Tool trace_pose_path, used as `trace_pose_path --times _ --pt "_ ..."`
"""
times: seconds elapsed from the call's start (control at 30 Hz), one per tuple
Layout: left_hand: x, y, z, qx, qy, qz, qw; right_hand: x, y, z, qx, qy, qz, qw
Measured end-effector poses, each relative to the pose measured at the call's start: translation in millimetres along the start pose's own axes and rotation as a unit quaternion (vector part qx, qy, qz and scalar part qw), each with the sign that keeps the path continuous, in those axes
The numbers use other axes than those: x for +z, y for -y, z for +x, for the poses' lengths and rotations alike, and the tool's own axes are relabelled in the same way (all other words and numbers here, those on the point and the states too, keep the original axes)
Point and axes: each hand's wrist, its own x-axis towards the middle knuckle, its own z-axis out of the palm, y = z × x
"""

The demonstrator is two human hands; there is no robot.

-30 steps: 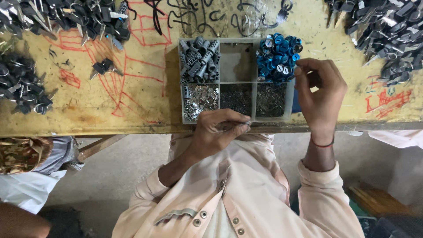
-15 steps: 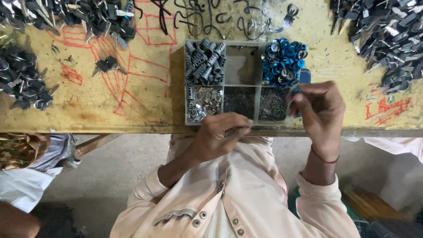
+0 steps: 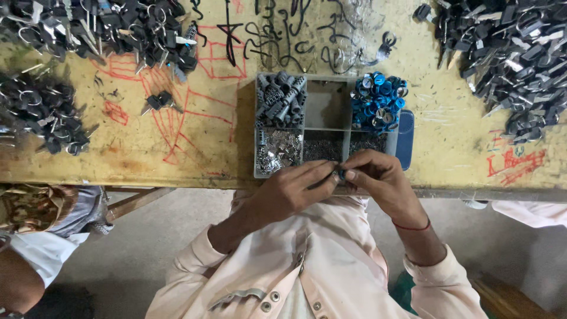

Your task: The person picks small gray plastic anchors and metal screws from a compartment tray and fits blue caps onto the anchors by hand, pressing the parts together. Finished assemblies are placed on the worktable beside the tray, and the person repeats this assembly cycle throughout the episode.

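While both hands pinch one tiny dark part at the table's near edge, a slip could drop it off the edge.

The left hand (image 3: 292, 192) and right hand (image 3: 381, 183) meet fingertip to fingertip, both clenched on the small dark piece (image 3: 341, 173), mostly hidden and too small to make out. It sits just in front of the grey plastic compartment tray (image 3: 326, 127), over the lip of the scribbled yellow wooden table (image 3: 177, 159); a loosened pinch would likely send it down toward the lap or floor.
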Motion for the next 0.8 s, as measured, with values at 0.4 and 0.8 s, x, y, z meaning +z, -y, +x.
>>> trace_pose_path --times 0.4,0.8 --pt "11 -12 -1 -0.189 -0.076 -0.299 0.932 34 11 -4 0.028 0.096 0.207 0.973" --pt "-7 17 -2 -0.22 -0.142 -0.248 0.933 -120 41 7 -0.222 -0.358 -0.518 0.745"
